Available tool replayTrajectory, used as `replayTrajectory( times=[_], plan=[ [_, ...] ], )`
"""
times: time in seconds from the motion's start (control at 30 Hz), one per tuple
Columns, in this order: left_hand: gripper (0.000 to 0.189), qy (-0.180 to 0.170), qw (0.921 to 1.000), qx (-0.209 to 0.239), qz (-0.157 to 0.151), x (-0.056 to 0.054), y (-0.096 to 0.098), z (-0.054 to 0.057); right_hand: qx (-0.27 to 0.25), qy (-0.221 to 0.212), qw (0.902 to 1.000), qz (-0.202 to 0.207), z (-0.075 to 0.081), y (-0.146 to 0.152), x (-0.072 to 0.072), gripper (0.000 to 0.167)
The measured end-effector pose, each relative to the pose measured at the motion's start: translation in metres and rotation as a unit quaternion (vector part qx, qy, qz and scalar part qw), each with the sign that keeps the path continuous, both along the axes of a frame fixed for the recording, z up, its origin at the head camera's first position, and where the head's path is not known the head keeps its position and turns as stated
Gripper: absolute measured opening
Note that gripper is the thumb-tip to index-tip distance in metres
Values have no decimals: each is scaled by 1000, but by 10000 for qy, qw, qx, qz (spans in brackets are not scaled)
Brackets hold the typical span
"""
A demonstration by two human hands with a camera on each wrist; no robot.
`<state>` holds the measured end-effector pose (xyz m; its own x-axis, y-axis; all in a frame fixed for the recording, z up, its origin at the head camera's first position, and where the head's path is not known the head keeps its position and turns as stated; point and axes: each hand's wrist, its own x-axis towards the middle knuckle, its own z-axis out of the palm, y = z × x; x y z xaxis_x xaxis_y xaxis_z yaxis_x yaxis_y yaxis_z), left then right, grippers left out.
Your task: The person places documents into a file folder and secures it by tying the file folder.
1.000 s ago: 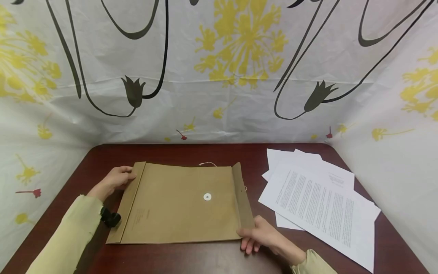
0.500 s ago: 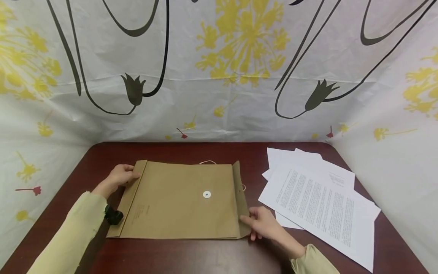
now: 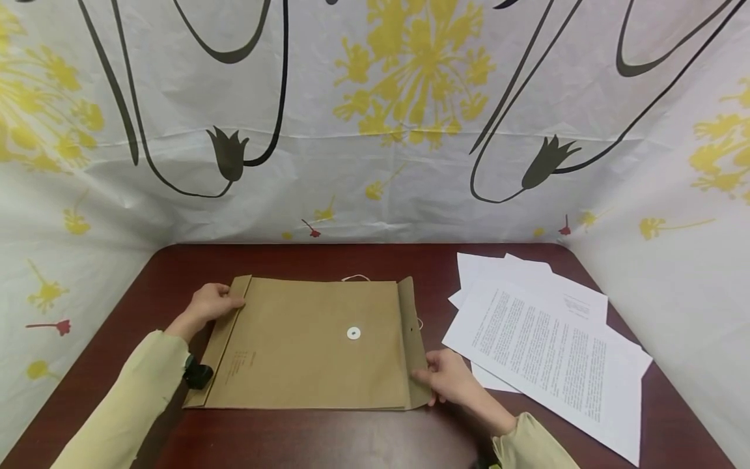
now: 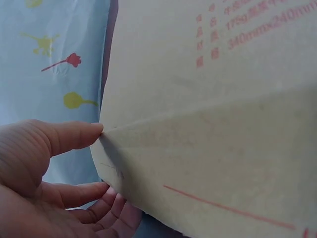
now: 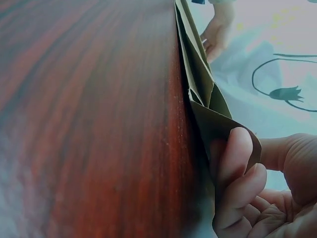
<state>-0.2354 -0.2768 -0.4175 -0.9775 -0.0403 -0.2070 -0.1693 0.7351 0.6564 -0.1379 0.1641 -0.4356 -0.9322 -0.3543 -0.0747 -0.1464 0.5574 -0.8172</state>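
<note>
A brown kraft paper document envelope lies across the table with its printed side up. It carries a white round button and a flap on the right end, which stands folded open. My left hand pinches the folded left end between thumb and fingers; the left wrist view shows the thumb on top and the fingers beneath. At the lower right corner, my right hand pinches the flap, its fingers curled on one side and the thumb behind. A white string shows past the far edge.
Several loose printed sheets lie overlapping on the right of the dark red table. Behind and at both sides hangs a white patterned curtain. A black wrist camera sits above the envelope's left end.
My right hand has shifted slightly up along the flap and its fingers have closed more on it. The envelope has moved slightly away, with my left hand still holding its left end.
</note>
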Motion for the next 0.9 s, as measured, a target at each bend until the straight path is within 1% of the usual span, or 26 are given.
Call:
replayTrajectory(
  times=[0.1, 0.23, 0.33, 0.43, 0.63, 0.77, 0.9],
  plan=[
    [45, 8, 9999, -100, -25, 2, 2, 2, -14, -2, 10000, -18, -1, 0, 0, 17],
    [67, -148, 9998, -148, -9, 4, 2, 3, -58, -12, 10000, -69, -3, 0, -1, 14],
    [67, -147, 9998, -136, -14, 5, 2, 4, -32, 14, 10000, -71, -3, 0, -1, 14],
    [66, 1, 9999, -109, -41, 7, 6, 6, 26, 32, 10000, -87, -4, 1, -1, 14],
    [52, 551, 9983, -187, 32, 11, 23, 13, 79, 31, 9999, -135, -4, 0, -1, 14],
    [48, 594, 9980, -78, -186, 12, 38, 19, 40, 3, 9998, -215, -3, 0, -2, 13],
    [44, 616, 9972, 123, -411, 12, 54, 22, 52, 62, 9991, -417, -4, -1, -4, 14]
  ],
)
